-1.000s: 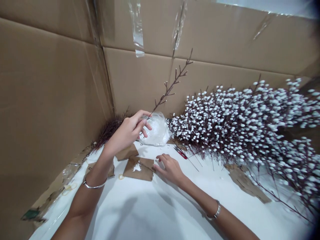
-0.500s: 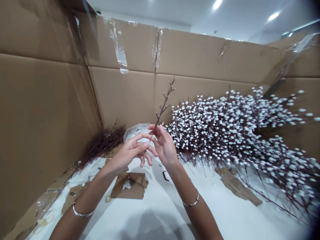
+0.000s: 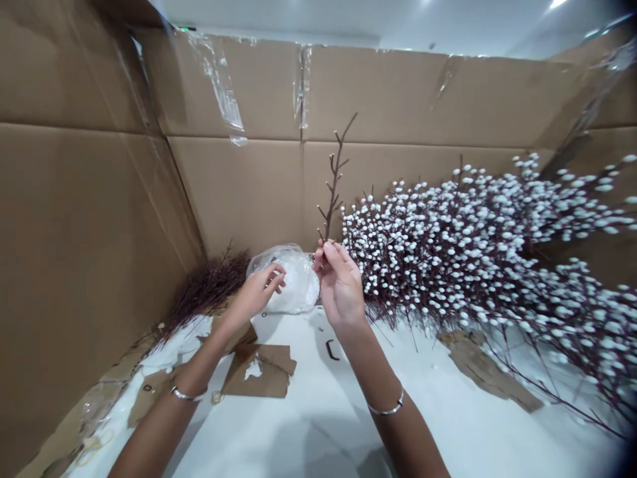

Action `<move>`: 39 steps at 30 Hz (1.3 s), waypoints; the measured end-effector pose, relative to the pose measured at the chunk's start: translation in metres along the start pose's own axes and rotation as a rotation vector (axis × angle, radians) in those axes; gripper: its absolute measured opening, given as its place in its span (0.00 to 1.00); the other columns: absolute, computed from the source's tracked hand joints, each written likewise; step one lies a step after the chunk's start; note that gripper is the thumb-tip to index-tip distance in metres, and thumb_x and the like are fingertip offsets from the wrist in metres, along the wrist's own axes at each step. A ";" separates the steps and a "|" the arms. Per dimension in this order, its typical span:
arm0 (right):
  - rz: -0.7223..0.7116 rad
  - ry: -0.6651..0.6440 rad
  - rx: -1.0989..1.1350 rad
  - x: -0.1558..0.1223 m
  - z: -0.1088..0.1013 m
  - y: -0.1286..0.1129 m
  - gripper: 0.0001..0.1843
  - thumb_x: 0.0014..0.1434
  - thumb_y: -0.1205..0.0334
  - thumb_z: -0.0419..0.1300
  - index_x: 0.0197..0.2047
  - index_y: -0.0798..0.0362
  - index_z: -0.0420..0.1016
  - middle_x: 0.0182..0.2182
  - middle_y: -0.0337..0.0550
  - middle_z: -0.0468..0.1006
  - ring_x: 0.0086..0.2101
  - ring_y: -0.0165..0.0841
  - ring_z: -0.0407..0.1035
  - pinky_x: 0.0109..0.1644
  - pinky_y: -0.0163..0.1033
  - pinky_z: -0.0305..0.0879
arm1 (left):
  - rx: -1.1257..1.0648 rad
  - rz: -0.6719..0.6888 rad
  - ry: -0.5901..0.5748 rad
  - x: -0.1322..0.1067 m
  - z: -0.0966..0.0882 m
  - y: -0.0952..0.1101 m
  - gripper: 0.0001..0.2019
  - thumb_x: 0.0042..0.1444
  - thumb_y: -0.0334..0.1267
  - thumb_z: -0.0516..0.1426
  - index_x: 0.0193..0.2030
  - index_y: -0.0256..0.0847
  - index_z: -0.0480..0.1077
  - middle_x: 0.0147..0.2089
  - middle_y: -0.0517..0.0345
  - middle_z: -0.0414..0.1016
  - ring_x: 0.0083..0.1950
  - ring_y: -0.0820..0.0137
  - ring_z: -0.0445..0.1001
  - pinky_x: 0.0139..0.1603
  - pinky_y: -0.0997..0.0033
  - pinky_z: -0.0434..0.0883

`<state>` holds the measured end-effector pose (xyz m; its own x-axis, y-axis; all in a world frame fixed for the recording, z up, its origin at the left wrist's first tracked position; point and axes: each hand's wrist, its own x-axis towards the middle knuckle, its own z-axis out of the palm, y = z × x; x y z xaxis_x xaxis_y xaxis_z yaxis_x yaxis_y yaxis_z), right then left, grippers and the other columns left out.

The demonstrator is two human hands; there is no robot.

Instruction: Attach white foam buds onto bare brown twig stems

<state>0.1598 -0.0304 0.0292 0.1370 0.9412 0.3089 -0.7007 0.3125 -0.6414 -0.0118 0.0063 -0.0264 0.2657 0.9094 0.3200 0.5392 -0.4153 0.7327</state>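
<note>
My right hand (image 3: 339, 282) pinches the lower end of a bare dark brown branch (image 3: 333, 182) and holds it upright in front of the cardboard wall. My left hand (image 3: 259, 290) reaches into the mouth of a clear plastic bag (image 3: 298, 282) full of small white beads; its fingers are curled at the opening, and what they hold, if anything, is too small to see. Both wrists wear a thin silver bangle. The bag lies on a white table top (image 3: 279, 425).
A large heap of branches covered in white beads (image 3: 488, 245) fills the right side. A pile of bare brown twigs (image 3: 206, 289) lies in the left corner. Torn cardboard pieces (image 3: 259, 368) and a larger scrap (image 3: 490, 372) lie on the table. Taped cardboard walls (image 3: 89, 219) enclose it.
The branch passed from my left hand to my right, which now holds it upright. My left hand went back down to the bead bag. The view tilted upward.
</note>
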 end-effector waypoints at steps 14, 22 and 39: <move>-0.052 -0.116 -0.185 -0.004 -0.006 -0.016 0.11 0.56 0.55 0.62 0.31 0.49 0.63 0.23 0.30 0.62 0.16 0.20 0.44 0.17 0.32 0.39 | 0.303 -0.135 -0.098 0.048 0.043 -0.123 0.07 0.60 0.39 0.58 0.35 0.36 0.71 0.35 0.57 0.73 0.36 0.70 0.72 0.43 0.64 0.70; -0.068 -0.170 -0.222 -0.011 -0.004 -0.007 0.08 0.59 0.57 0.61 0.35 0.50 0.66 0.25 0.31 0.70 0.15 0.19 0.48 0.17 0.31 0.42 | 0.155 -0.063 0.058 0.044 0.023 -0.104 0.05 0.51 0.36 0.62 0.29 0.37 0.73 0.33 0.51 0.76 0.36 0.65 0.71 0.45 0.64 0.68; 0.004 -0.279 -0.342 -0.006 -0.003 0.018 0.10 0.56 0.56 0.64 0.32 0.51 0.70 0.29 0.38 0.80 0.32 0.30 0.75 0.45 0.40 0.73 | -0.766 0.033 0.300 -0.007 0.001 0.053 0.13 0.56 0.45 0.63 0.44 0.40 0.77 0.46 0.51 0.80 0.47 0.68 0.77 0.50 0.70 0.72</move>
<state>0.1484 -0.0303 0.0142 -0.0927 0.8862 0.4539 -0.4219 0.3780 -0.8241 0.0156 -0.0223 0.0095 -0.0118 0.9091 0.4163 -0.1889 -0.4109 0.8919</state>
